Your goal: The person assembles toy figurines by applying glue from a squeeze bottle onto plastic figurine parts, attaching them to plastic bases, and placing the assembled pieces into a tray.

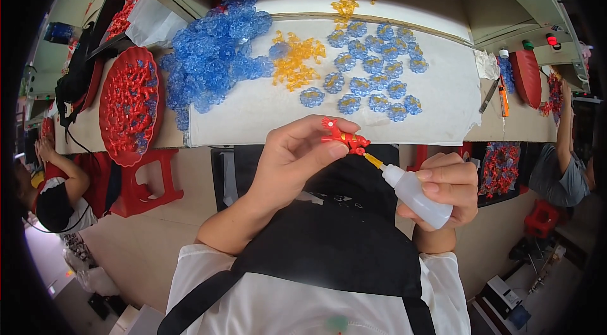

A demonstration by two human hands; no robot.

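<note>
My left hand [297,155] is closed, pinching a small red plastic figurine [351,140] with yellow bands between thumb and fingers. My right hand [450,186] wraps round a white squeeze bottle [420,199], tilted so its yellow nozzle [374,161] points up at the figurine. The nozzle's tip is at the figurine's lower side; whether it touches, I cannot tell. Both hands are in front of the white table's near edge. Beyond them lie several blue translucent pieces with yellow centres [360,86], spread out singly on the white sheet [246,123].
A big heap of blue translucent pieces [212,50] and a smaller pile of yellow ones [297,60] lie behind my left hand. A red tray [158,110] of red parts stands far left. An orange pen-like tool [504,101] lies right. Other people sit at both sides.
</note>
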